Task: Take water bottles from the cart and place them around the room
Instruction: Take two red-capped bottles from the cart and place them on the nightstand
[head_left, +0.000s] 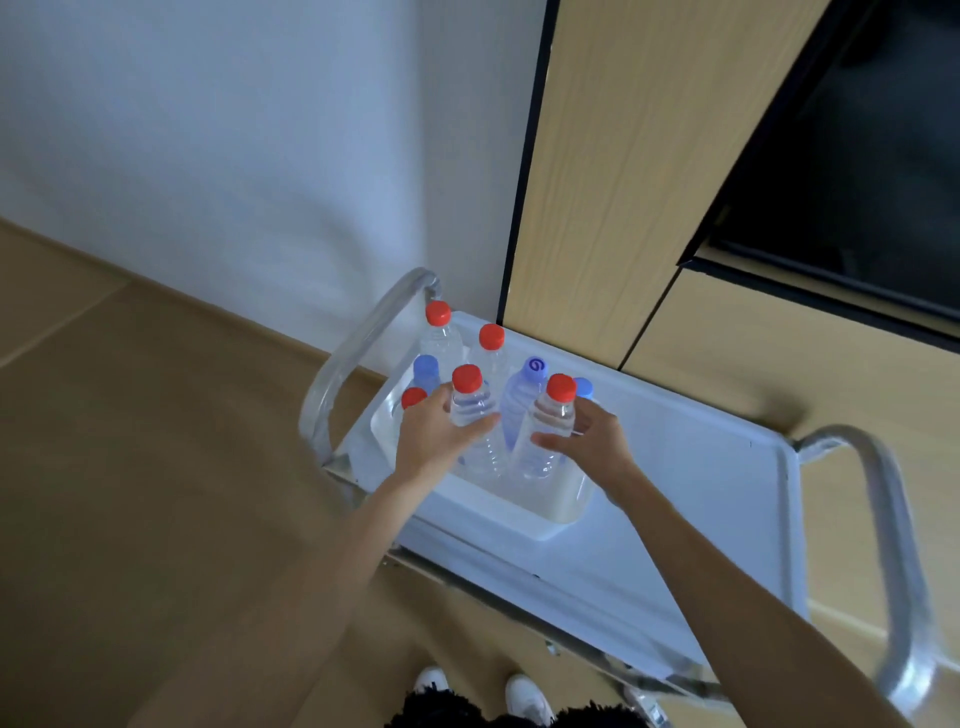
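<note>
- Your left hand (434, 434) grips a clear ribbed plastic water bottle with a red cap (470, 410); its fingers curl round the upper body.
- Your right hand (589, 441) grips a second clear red-capped bottle (548, 431) the same way, thumb in front.
- Both bottles stand in the white plastic tub (550, 512) on the white metal cart (701, 499), among other red- and blue-capped bottles.
- They look full, so expect moderate weight; thin walls will probably give under a squeeze, and the smooth plastic may slip.
- Hold at the ribbed waist or below the shoulder, not the cap.
- No label is readable; a lilac bottle cap (536, 366) bears a swirl mark.
</note>
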